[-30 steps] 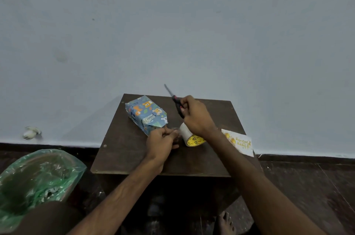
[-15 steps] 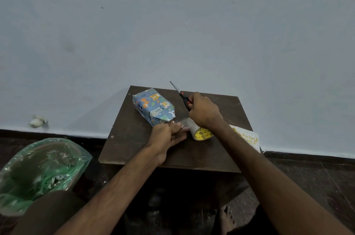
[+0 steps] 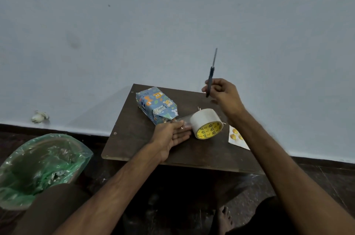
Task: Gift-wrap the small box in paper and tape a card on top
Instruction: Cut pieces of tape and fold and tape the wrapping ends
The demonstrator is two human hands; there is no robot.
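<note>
The right grip is closed round the dark handles of the scissors, fingers curled tight, and holds them in the air above the far right corner of the tabletop with the blades together and pointing up against the wall. The left grip lies low near the middle of the tabletop; its thumb and forefinger pinch the free end of a strip of clear tape, while the other fingers lie nearly straight, reaching toward the tape roll. The strip runs taut from that pinch to the roll, which is tipped so that its yellow printed core faces the near edge. The wrapped box lies toward the far left corner, set at a slant to the edges, already covered in blue paper printed with orange bears and green leaves — its near end is folded to a point, with a patch of spotted print showing, and that end sits just beside the left thumb. The card, white with yellow marks, lies at the right edge, partly over it and partly hidden by the right forearm. On the floor off the left edge is a bin lined with a green bag.
</note>
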